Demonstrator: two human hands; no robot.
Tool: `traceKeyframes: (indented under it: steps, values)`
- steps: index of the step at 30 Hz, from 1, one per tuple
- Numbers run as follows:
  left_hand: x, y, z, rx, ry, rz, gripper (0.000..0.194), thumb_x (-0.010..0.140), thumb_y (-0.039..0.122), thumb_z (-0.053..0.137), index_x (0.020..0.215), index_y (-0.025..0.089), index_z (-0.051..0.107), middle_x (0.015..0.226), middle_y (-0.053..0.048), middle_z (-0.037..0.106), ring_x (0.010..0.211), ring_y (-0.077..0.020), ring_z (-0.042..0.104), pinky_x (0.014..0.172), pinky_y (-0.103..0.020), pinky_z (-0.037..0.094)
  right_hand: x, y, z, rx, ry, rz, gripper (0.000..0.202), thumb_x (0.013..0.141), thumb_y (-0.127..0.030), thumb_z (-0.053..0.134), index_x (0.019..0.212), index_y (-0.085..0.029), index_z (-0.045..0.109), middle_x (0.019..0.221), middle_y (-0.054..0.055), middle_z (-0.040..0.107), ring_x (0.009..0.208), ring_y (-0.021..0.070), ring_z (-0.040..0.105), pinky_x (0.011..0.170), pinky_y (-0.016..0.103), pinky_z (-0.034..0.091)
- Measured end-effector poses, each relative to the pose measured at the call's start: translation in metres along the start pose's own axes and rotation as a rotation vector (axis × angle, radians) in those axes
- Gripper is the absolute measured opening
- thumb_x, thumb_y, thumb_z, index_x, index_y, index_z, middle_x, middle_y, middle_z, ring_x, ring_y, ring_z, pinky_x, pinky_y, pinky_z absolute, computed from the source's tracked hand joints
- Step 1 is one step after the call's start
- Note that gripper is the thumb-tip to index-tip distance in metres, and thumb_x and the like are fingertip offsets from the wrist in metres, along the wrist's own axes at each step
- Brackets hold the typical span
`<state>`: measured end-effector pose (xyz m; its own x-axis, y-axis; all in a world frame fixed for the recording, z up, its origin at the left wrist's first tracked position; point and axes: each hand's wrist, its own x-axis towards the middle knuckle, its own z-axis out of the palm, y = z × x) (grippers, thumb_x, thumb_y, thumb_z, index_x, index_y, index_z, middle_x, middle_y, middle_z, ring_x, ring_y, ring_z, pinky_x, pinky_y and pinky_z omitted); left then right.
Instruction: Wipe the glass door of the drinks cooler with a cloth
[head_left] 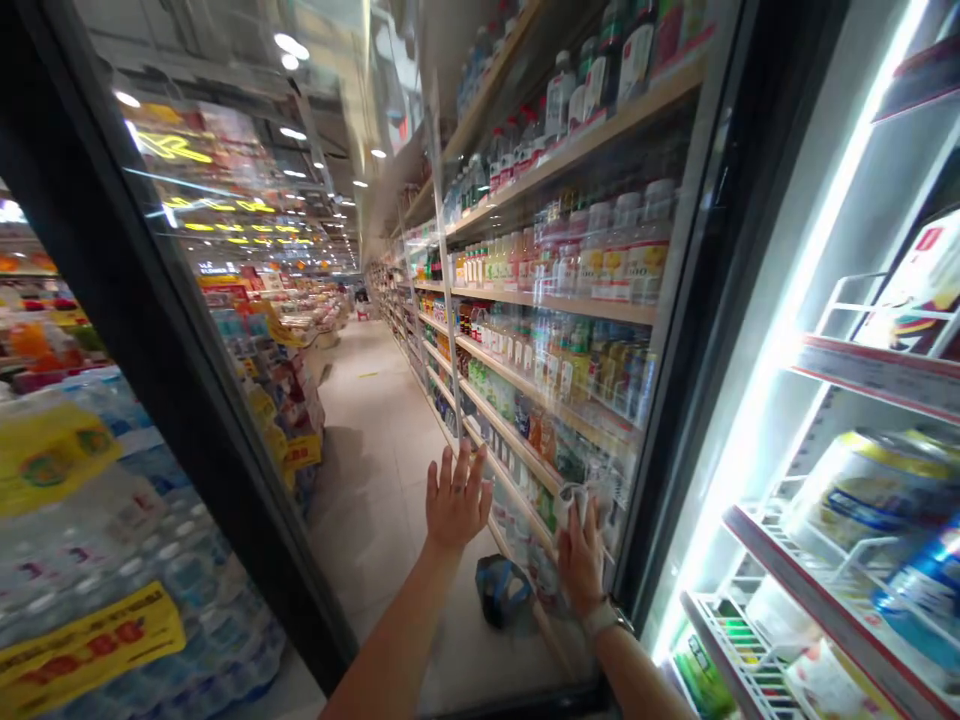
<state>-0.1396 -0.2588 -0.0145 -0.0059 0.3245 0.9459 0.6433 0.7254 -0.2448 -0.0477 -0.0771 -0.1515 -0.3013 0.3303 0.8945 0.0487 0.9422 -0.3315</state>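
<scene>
Clearly, the right hand (580, 558) holds a whitish cloth (568, 499) beneath its fingers; left hand (457, 508) spread wide.

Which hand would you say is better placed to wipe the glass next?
Probably the right hand: it has a white cloth at the glass, while the left hand looks open and empty.

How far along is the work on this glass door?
The glass door already stands open beside the lit shelves. In hand: the right hand holds what looks like a white cloth at the pane; the left hand is spread, empty. What's left is unclear: reflections mask any unwiped patches.
</scene>
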Motion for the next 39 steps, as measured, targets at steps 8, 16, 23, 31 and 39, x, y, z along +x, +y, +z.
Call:
traceKeyframes:
  steps: [8, 16, 23, 31, 39]
  values:
    - [0.004, 0.002, -0.007, 0.018, 0.020, 0.018, 0.067, 0.094, 0.032, 0.052, 0.155, 0.021, 0.026, 0.155, -0.008, 0.035, 0.150, -0.0232, 0.017, 0.126, -0.041, 0.011, 0.155, 0.023, -0.046, 0.040, 0.192, -0.017, 0.065, 0.096, -0.016, 0.031, 0.158, -0.021, 0.016, 0.163, 0.014, 0.024, 0.150, 0.0306, 0.023, 0.115, 0.060, 0.034]
    - [0.003, 0.004, -0.009, -0.008, 0.029, 0.011, 0.068, 0.093, 0.030, 0.054, 0.155, 0.021, 0.026, 0.155, -0.009, 0.035, 0.150, -0.0240, 0.018, 0.125, -0.042, 0.012, 0.039, 0.030, -0.028, -0.012, 0.172, 0.049, 0.064, 0.099, -0.019, 0.031, 0.159, -0.029, 0.010, 0.164, 0.012, 0.020, 0.150, 0.0307, 0.024, 0.107, 0.056, 0.045]
    - [0.000, 0.004, -0.007, -0.012, -0.007, 0.015, 0.065, 0.096, 0.033, 0.050, 0.155, 0.020, 0.025, 0.153, -0.009, 0.040, 0.150, -0.0245, 0.017, 0.125, -0.043, 0.012, 0.026, -0.015, -0.019, 0.027, 0.053, 0.140, 0.066, 0.101, -0.020, 0.031, 0.159, -0.024, -0.001, 0.167, 0.014, 0.005, 0.153, 0.0331, 0.009, 0.112, 0.061, 0.037]
    - [0.010, -0.029, -0.036, -0.146, -0.169, 0.154, 0.062, 0.097, 0.025, 0.044, 0.156, 0.018, 0.023, 0.155, -0.010, 0.040, 0.148, -0.0221, 0.028, 0.120, -0.038, 0.026, 0.190, -0.114, -0.032, 0.018, -0.003, -0.249, 0.060, 0.100, -0.028, 0.041, 0.157, -0.022, 0.021, 0.163, 0.012, 0.024, 0.151, 0.0281, 0.021, 0.118, 0.052, 0.028]
    - [-0.008, -0.116, -0.063, 0.104, -0.013, -0.166, 0.068, 0.098, 0.031, 0.046, 0.156, 0.016, 0.016, 0.159, -0.016, 0.026, 0.151, -0.0290, 0.011, 0.122, -0.053, 0.017, 0.047, -0.106, 0.002, 0.082, -0.183, -0.724, 0.055, 0.089, 0.001, 0.033, 0.124, -0.027, 0.065, 0.131, -0.001, 0.067, 0.114, 0.0166, 0.065, 0.104, 0.035, 0.046]
